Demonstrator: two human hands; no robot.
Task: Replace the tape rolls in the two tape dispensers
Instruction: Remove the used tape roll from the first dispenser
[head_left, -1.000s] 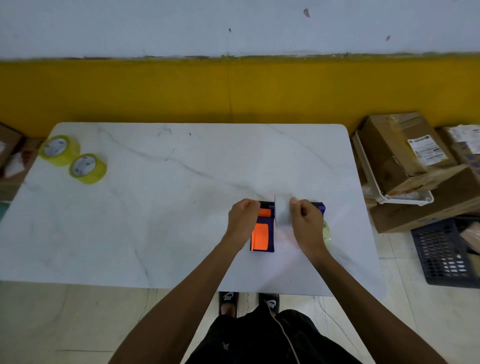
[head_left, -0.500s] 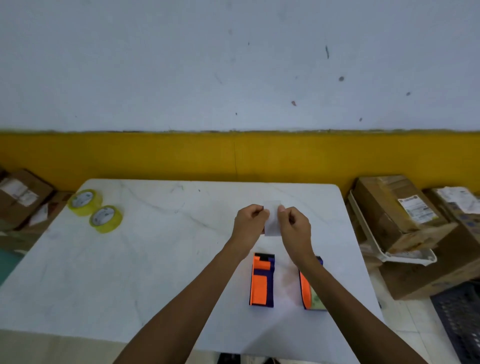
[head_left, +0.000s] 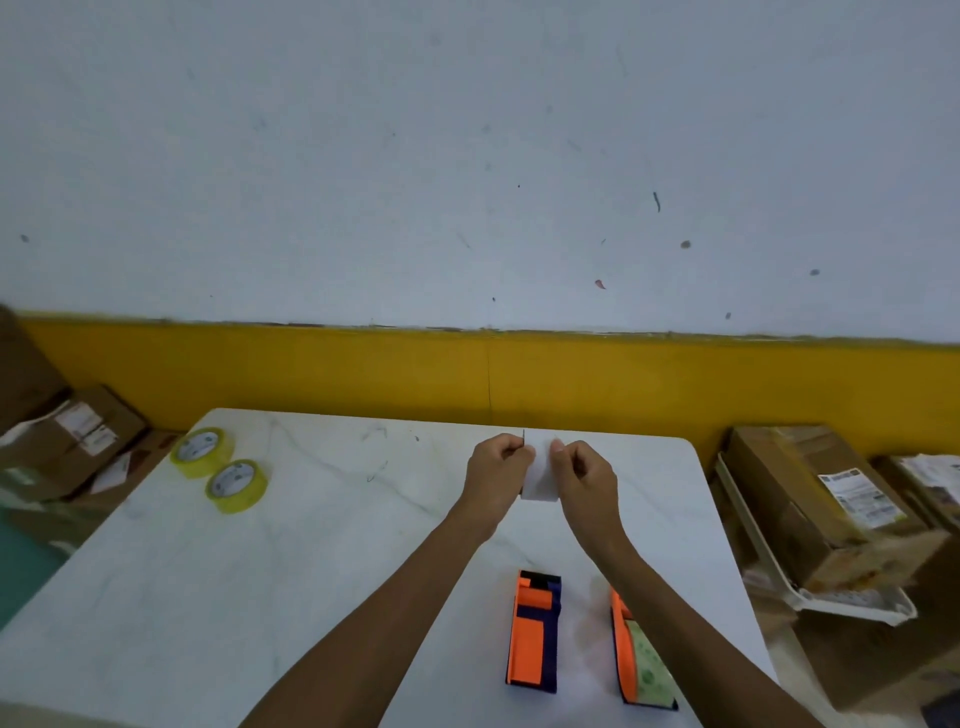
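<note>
Both hands pinch a white strip (head_left: 540, 475) held up over the desk (head_left: 311, 545): left hand (head_left: 500, 467) at its left edge, right hand (head_left: 582, 470) at its right. Two dispensers (head_left: 532, 631) lie below; fresh rolls (head_left: 236, 486) sit far left. Advise keeping the strip taut and discarding it before fetching a roll.

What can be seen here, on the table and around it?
Yellow tape rolls: two, side by side, touching, far left corner of the table.
Orange and dark blue tape dispensers: two, near edge of the table; the right one holds a roll.
Small white sheet: one, held up between both hands.
White marble-patterned table: one, against the wall.
Brown cardboard boxes: several, with white labels, right and left of the table.
White tray: one, under the right-hand boxes.
Wall: white above, a yellow band below.
Left hand: pinches the sheet's left edge.
Right hand: pinches its right edge.
</note>
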